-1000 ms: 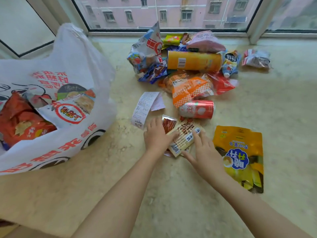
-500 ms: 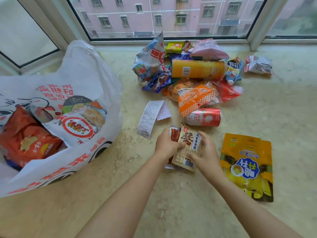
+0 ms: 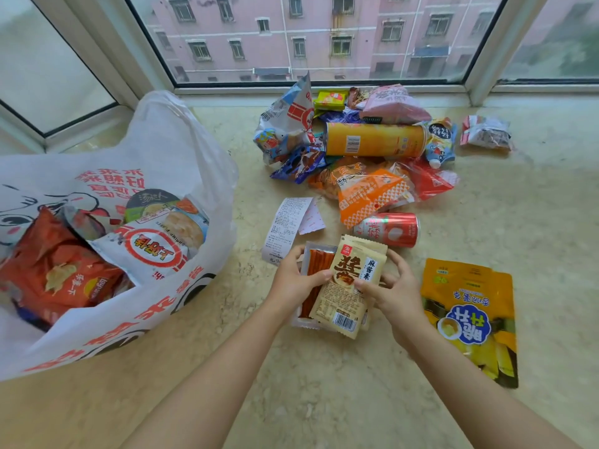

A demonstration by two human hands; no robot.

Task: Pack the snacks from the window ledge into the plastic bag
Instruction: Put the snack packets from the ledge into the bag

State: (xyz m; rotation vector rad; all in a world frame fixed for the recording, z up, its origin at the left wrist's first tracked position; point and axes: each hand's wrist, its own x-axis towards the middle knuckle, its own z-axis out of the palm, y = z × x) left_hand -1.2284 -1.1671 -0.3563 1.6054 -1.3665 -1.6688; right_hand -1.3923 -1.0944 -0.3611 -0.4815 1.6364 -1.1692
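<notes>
Both hands hold a small stack of flat snack packets: the left hand has its thumb curled over the left edge of a clear packet of red spicy strips, while the right hand pinches the beige packet that lies on top, its thumb pressed on the packet's face and its fingers curled behind. The stack looks raised off the marble window ledge, though how far cannot be told. The white plastic bag sits well to the left of the grip, its mouth gaping toward the person and already holding a red crisp bag and a shrimp-flakes packet. Just beyond the grip lie a red drink can and a paper receipt; to its right lies a yellow pouch, and farther beyond it the main heap, including an orange crisp tube. The likely trouble is slippage: the two glossy packets are held mainly at their edges, so the lower one could slide out during the swing left. The bag's soft rim could also fold inward under a careless drop and spill the packets back onto the ledge.
</notes>
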